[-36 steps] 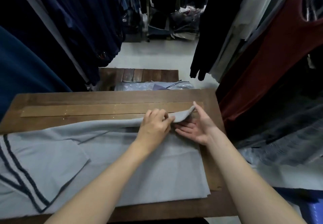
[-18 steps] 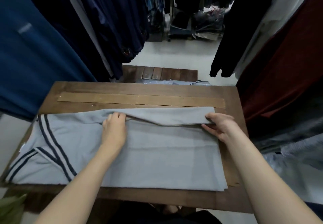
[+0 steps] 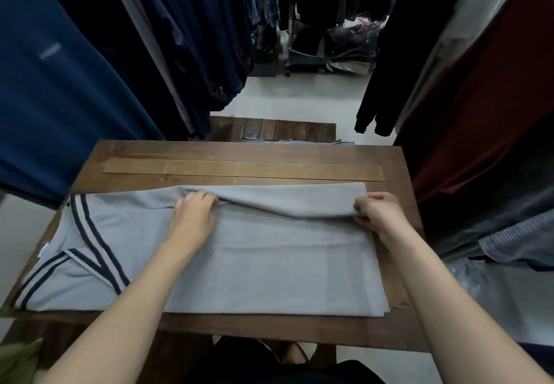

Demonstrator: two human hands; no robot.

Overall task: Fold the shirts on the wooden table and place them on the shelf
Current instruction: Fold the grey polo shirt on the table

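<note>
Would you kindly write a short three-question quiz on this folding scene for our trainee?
1. True or false: the shirt lies on the table.
2. Which hand pinches the folded strip's end? A) left hand B) right hand
3. Fill in: the collar stripes are dark ____.

Key: 1 true; 2 B; 3 navy.

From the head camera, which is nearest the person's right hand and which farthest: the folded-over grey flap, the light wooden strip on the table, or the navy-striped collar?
1. Folded-over grey flap of the shirt: pinched at its right end by the right hand.
2. Light wooden strip: just beyond the hand, toward the table's far edge.
3. Navy-striped collar: far across at the table's left end.
</note>
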